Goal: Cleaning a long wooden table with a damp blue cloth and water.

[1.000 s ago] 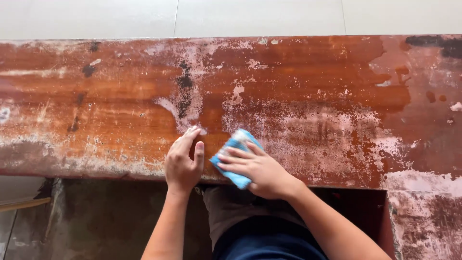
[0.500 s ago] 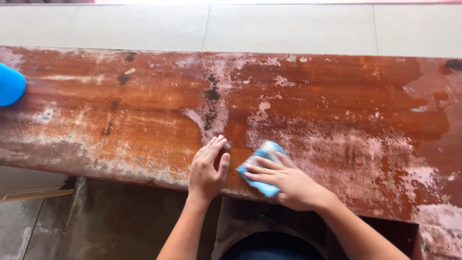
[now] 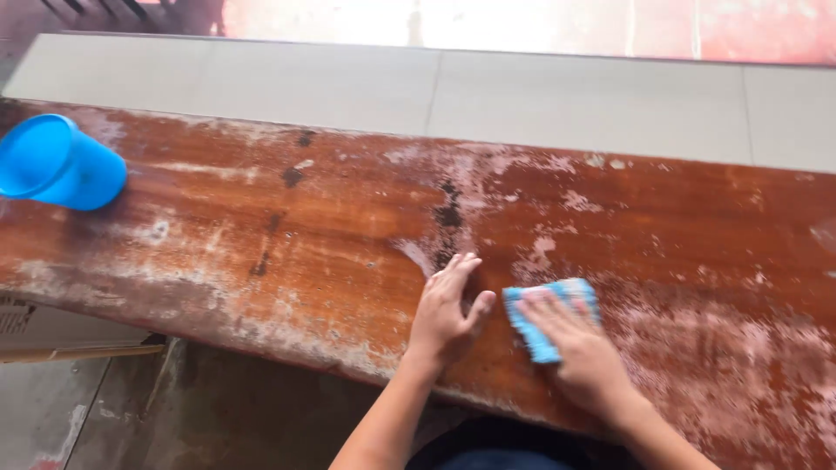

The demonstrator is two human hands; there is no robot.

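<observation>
A long worn wooden slab (image 3: 331,235), reddish brown with pale flaking patches, runs across the view. My right hand (image 3: 579,352) presses a small light-blue pad (image 3: 549,309) flat onto the slab near its front edge. My left hand (image 3: 446,312) lies flat on the wood just left of the pad, fingers together and pointing away from me. A blue plastic cup (image 3: 57,164) rests tilted on the slab's far left end.
Beyond the slab lies a pale tiled floor (image 3: 522,96) and a reddish wall base (image 3: 610,26). Under the left end sits a cardboard box (image 3: 52,335) on grey concrete. A dark crack (image 3: 450,213) marks the wood ahead of my left hand.
The view has swung left and up, bringing the blue cup fully into sight. My right hand has turned the pad and shifted it slightly on the wood; my left hand stays flat.
</observation>
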